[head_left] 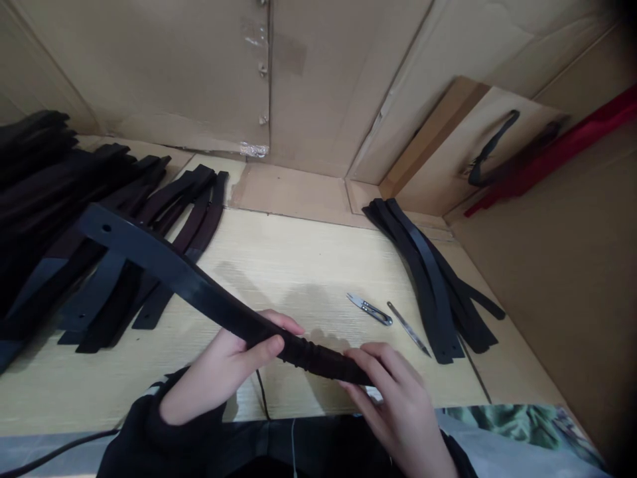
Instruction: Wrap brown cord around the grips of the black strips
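Note:
A long, curved black strip [199, 287] with a hole near its far left end slants across the front of the table. Dark fabric, bunched into wrinkles, covers its lower right part. My left hand [243, 358] grips the strip around its middle, thumb on top. At the right end, my right hand [393, 392] pinches the fabric-covered part between thumb and fingers. Just beyond my right hand lie a pair of thread snips [371, 309] and a thin pointed metal tool [409, 330], perhaps tweezers.
A large heap of similar dark strips [60, 179] fills the left side. Several black strips [428, 272] lie in a pile at the right. Cardboard walls [318, 79] enclose the table [288, 252]. A red strip [552, 156] runs along the right wall.

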Demonstrator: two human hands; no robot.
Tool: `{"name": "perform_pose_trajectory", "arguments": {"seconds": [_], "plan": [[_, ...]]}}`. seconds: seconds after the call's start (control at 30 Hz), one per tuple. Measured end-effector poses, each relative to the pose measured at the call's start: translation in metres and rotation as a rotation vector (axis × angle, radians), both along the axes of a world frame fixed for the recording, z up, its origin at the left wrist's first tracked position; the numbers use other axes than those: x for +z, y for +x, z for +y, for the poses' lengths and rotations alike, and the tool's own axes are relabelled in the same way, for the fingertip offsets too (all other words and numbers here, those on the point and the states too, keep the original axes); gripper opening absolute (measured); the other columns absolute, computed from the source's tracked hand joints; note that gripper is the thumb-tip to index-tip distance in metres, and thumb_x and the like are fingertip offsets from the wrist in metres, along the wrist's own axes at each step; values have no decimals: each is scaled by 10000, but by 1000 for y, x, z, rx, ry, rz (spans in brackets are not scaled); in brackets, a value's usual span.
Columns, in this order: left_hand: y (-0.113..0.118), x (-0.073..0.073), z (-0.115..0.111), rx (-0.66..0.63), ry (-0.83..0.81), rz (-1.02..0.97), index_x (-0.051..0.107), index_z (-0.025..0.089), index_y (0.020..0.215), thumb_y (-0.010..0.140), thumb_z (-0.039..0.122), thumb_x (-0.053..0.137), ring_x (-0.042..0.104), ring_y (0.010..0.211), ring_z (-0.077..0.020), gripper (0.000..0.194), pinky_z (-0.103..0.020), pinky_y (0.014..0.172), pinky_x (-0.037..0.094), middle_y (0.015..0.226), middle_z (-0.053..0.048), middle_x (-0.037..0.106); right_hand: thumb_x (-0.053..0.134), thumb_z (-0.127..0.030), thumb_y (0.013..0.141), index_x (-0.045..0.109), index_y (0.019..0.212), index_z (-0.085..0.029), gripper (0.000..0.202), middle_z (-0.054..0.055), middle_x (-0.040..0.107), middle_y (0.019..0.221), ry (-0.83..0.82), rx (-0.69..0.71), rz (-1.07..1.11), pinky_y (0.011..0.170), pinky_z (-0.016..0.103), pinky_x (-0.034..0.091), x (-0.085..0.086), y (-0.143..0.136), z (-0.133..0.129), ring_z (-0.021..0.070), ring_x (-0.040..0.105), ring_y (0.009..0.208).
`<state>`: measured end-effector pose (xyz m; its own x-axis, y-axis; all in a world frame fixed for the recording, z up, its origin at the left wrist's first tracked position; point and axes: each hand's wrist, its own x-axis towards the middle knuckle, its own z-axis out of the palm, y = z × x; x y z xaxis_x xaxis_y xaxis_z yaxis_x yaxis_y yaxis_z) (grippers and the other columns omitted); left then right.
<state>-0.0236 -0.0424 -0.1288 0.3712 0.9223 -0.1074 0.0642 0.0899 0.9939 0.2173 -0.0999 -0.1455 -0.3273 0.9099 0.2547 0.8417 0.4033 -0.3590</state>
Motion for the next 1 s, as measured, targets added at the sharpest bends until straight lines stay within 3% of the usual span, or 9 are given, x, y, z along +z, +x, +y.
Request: {"name": "perform_pose_trajectory", "arguments": {"seconds": [0.1, 0.23, 0.4, 0.53, 0.63, 0.73, 0.8, 0.87, 1.0], "plan": [[4, 2, 2, 20, -9, 31, 653, 227, 890, 817, 385, 602, 571, 814, -208, 181, -316, 709, 450, 846, -26, 628, 541, -194, 875, 584, 900, -192, 50, 58, 686, 850, 129, -65, -53, 638, 323, 506, -3, -1, -1, 183, 639, 691], [8, 4, -1, -30, -56, 22, 602, 235, 964, 846, 419, 566, 537, 850, -184, 222, -298, 739, 430, 886, -14, 573, 491, -182, 885, 585, 799, -183, 128, 75, 716, 807, 273, -234, -137, 629, 347, 506, -8, -1, 0, 209, 662, 671], [4, -2, -9, 73, -275, -168, 545, 290, 1048, 888, 411, 522, 427, 652, -103, 202, -247, 659, 403, 752, 44, 433, 449, -576, 858, 597, 965, -171, 444, 60, 673, 655, 30, -308, -154, 499, 396, 501, -6, 5, 5, 265, 635, 560], [-1, -7, -10, 103, -298, -290, 554, 279, 1097, 876, 375, 553, 397, 595, -98, 242, -223, 578, 386, 715, 38, 453, 480, -501, 878, 635, 958, -219, 331, 57, 727, 849, -281, -103, 99, 599, 324, 566, 8, 21, 6, 217, 693, 724], [-2, -7, -9, 174, -244, -315, 589, 265, 1087, 839, 359, 608, 460, 633, -113, 265, -216, 563, 413, 757, 13, 526, 578, -413, 843, 652, 1053, -273, 263, 55, 721, 1012, -333, -44, 269, 736, 315, 586, 15, 38, -1, 219, 686, 914], [-7, -4, -9, 247, -215, -352, 638, 277, 1040, 811, 359, 645, 554, 788, -151, 243, -235, 686, 481, 873, -14, 598, 618, -392, 816, 676, 1045, -265, 268, 83, 715, 986, -454, -195, 506, 558, 289, 592, 12, 56, -11, 201, 688, 724], [-13, -3, -9, 271, -183, -366, 665, 297, 1019, 805, 367, 651, 570, 898, -169, 226, -242, 767, 492, 990, -19, 611, 617, -384, 817, 694, 976, -238, 229, 74, 709, 830, -576, -296, 750, 382, 236, 517, 6, 63, -15, 154, 622, 525], [-19, -5, -9, 266, -149, -357, 676, 316, 1027, 795, 369, 664, 567, 939, -168, 238, -229, 781, 492, 1079, -12, 593, 649, -372, 794, 700, 913, -239, 186, 34, 668, 656, -625, -295, 989, 335, 213, 470, 1, 66, -15, 135, 577, 442], [-20, -10, -8, 227, -136, -361, 597, 307, 1193, 834, 430, 605, 478, 643, -94, 379, -169, 610, 435, 702, 19, 519, 728, -316, 727, 718, 903, -267, 182, 34, 665, 678, -499, -225, 1171, 421, 269, 527, -1, 62, -14, 149, 614, 452]]}}
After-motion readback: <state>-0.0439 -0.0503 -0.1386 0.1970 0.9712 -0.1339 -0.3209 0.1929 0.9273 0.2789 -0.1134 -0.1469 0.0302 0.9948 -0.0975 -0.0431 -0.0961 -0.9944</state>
